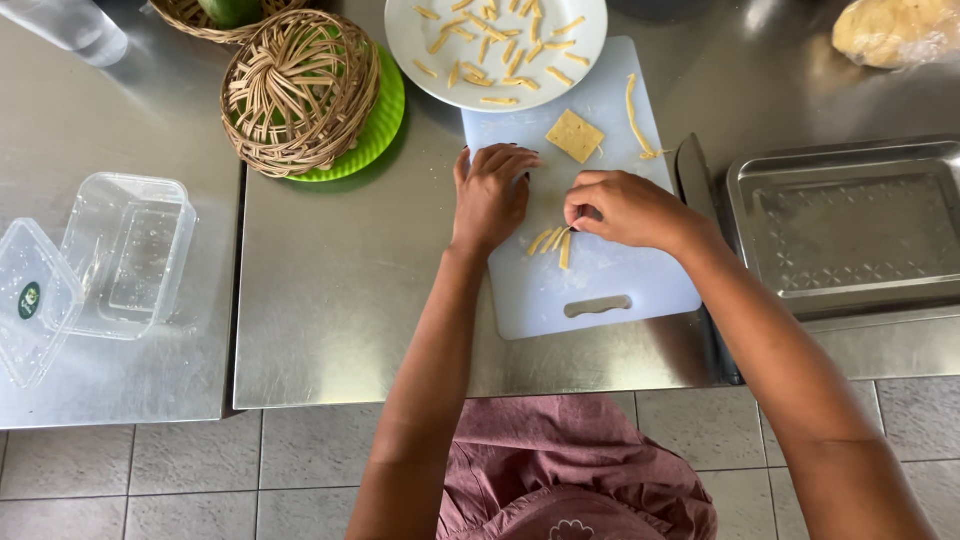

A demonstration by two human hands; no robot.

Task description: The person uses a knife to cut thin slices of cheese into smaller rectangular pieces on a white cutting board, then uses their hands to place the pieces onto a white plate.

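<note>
1. A few short pale dough strips (pixel 553 243) lie together on the light blue cutting board (pixel 620 280), near its middle, a little above the handle slot.
2. The right hand (pixel 625 208) is just above these strips. Its fingertips are pinched narrow and touch the upper ends of the strips.
3. The left hand (pixel 490 195) rests palm down on the left edge of the board, with the fingers curled loosely. It holds nothing that I can see, and it is near the strips but apart from them.
4. Higher on the same board lies a flat square dough piece (pixel 574 135), and to the right of it one long thin dough strip (pixel 634 115).
5. A white plate (pixel 580 50) overlaps the top edge of the board. Many short dough pieces are spread on it.
6. A dark knife blade (pixel 697 180) lies just beside the right edge of the board.
7. Right of the knife stands a metal tray (pixel 850 165), and far at the top right there is a wrapped lump of dough (pixel 895 30).
8. Left of the plate, an overturned wicker basket (pixel 300 90) sits on a green plate (pixel 385 125).
9. On the neighbouring steel table, well apart, stands a clear plastic box (pixel 130 250) with its lid (pixel 30 300) beside it.
</note>
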